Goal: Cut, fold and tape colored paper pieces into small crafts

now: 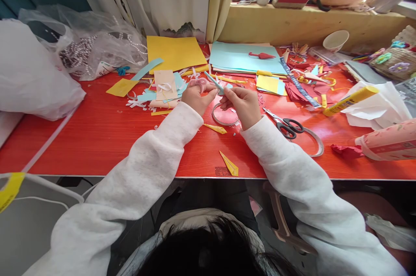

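My left hand and my right hand meet above the red table, fingers closed in pinches. Between them is a narrow folded piece of light-blue paper, slanting up to the left. My right fingertips grip its lower end; my left thumb and fingers press against its side. A pink looped thing shows at my left fingers, its kind unclear. Below the hands lies a roll of tape or ring. Two folded yellow paper points lie nearer my body. Black-handled scissors rest right of my right hand.
Yellow sheet and blue sheets lie at the back, with paper scraps around. To the right are a yellow glue stick, white paper and a pink bottle. Plastic bags stand at the left.
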Available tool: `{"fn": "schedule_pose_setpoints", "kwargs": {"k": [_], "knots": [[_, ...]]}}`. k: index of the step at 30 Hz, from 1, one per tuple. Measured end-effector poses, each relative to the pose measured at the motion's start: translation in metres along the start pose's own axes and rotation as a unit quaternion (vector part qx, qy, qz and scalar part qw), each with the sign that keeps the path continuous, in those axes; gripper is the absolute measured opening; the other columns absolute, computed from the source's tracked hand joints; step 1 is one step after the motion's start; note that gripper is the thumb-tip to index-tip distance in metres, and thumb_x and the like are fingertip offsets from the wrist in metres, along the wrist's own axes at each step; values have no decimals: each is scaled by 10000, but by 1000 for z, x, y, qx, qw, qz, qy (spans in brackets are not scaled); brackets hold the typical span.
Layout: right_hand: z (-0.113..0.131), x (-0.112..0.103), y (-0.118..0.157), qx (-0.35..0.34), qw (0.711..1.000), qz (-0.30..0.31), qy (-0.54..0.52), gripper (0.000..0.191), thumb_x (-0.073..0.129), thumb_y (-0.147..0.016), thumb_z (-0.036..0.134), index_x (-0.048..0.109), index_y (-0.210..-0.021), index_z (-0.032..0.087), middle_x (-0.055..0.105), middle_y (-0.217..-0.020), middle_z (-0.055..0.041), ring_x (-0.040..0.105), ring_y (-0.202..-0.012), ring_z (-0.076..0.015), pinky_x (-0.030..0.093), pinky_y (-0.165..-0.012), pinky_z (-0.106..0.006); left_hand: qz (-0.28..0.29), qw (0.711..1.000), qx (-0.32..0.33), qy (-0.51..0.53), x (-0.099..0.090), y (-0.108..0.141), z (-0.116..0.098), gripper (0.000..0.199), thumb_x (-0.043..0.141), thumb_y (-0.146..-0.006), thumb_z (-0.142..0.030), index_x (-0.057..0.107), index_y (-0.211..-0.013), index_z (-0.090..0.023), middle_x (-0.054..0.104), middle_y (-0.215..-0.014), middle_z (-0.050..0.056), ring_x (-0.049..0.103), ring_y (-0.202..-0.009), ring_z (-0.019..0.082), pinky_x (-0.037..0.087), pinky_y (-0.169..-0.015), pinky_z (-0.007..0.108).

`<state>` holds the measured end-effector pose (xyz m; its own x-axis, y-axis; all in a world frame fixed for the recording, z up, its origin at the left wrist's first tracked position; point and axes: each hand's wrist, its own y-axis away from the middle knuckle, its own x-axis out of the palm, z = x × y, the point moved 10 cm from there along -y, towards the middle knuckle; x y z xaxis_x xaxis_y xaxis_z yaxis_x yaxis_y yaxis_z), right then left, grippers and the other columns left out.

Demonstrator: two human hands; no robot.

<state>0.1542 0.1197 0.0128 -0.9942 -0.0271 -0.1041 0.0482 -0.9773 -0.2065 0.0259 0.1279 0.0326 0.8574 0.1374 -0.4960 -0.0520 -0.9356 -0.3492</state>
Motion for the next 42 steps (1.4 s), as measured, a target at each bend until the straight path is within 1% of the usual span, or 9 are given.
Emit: {"fn": "schedule_pose_setpoints", "kwargs": {"k": [4, 9, 11, 15, 20, 23, 27, 33, 42], "knots": [[-4, -3, -4, -2, 1000, -4, -20, 416, 562, -695, 557, 590, -681, 142, 587, -613, -18, 564, -492, -83, 501, -510, -223, -26, 999, -42, 2, -11, -9, 14, 161, 515, -761, -263, 633, -812, -166, 648, -839, 10, 577, -858, 152, 441, -844, 279], [-5, -7, -8, 5, 998, -1, -70, 383, 594, -692, 521, 592, -655, 139, 558, -567, 1, 533, -451, -64, 475, -462, -201, -73, 978, -52, -189, -31, -22, 30, 178, 495, -799, -261, 582, -680, -162, 609, -881, 68, 494, -1030, 229, 369, -947, 386], [-4, -6, -9, 13, 996, 13, -86, 368, 610, -689, 503, 591, -641, 139, 540, -549, 10, 508, -432, -52, 449, -434, -188, -81, 963, -17, -258, -34, -23, 27, 70, 560, -742, -175, 583, -806, -159, 568, -1036, 93, 439, -1088, 264, 358, -947, 422], [-4, -1, -8, 34, 993, 51, -104, 357, 638, -679, 480, 589, -622, 131, 512, -527, 15, 464, -418, -42, 386, -391, -175, -85, 945, 102, -299, -30, -17, 3, 407, 600, -682, -92, 497, -1063, -189, 475, -1207, 98, 409, -1120, 271, 347, -945, 429], [-9, 4, -8, 71, 991, 84, -80, 365, 653, -672, 469, 562, -597, 124, 376, -459, 52, 312, -374, -17, 209, -331, -173, -45, 924, 264, -274, -15, -3, -37, 362, 519, -784, -248, 481, -1143, -223, 501, -1250, 55, 416, -1173, 222, 290, -1011, 358], [-12, 7, -8, 91, 989, 101, -63, 373, 650, -668, 479, 521, -582, 140, 257, -432, 80, 200, -366, -15, 110, -344, -192, 20, 919, 314, -237, 2, 3, -43, 240, 450, -826, -332, 556, -1019, -235, 591, -1127, 36, 495, -1098, 212, 323, -969, 370], [-16, 11, -5, 104, 986, 131, -27, 400, 633, -664, 519, 506, -596, 147, 250, -435, 80, 203, -372, -22, 109, -373, -210, 56, 946, 278, -156, 8, 2, -34, 267, 423, -829, -431, 588, -854, -222, 634, -928, 56, 551, -969, 213, 362, -906, 392], [-17, 12, -4, 85, 985, 152, 0, 454, 550, -705, 581, 563, -664, 129, 246, -447, 76, 220, -398, -36, 137, -399, -214, 34, 957, 258, -125, 3, 8, -34, 232, 437, -828, -354, 610, -767, -211, 641, -878, 55, 566, -885, 174, 420, -810, 312], [-12, 8, -7, 38, 991, 109, 73, 467, 458, -770, 562, 605, -713, 122, 354, -499, 46, 291, -447, -55, 240, -451, -223, 23, 989, 129, -66, 8, -5, -7, 139, 582, -747, -287, 635, -743, -158, 660, -759, 20, 591, -751, 145, 448, -737, 268]]}}
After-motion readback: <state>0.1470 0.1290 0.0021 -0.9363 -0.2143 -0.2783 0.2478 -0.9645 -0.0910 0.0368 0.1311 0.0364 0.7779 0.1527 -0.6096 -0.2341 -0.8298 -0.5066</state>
